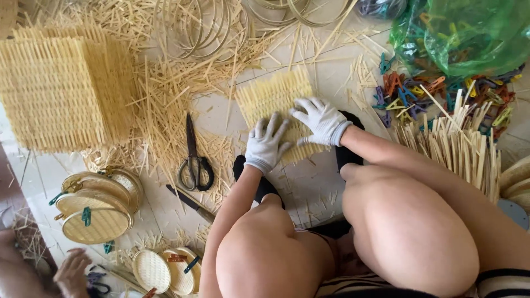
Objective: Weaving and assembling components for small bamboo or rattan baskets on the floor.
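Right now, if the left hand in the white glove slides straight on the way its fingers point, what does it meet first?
The left hand lies on the woven bamboo mat, fingers pointing up the picture. It would likely cross the mat's far edge first, then reach loose bamboo splints and the hoops.

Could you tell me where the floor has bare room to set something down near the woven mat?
Bare floor lies just below the woven mat, between the person's feet, and a smaller patch between scissors and mat. Loose splints crowd the left, clips and a strip bundle the right.
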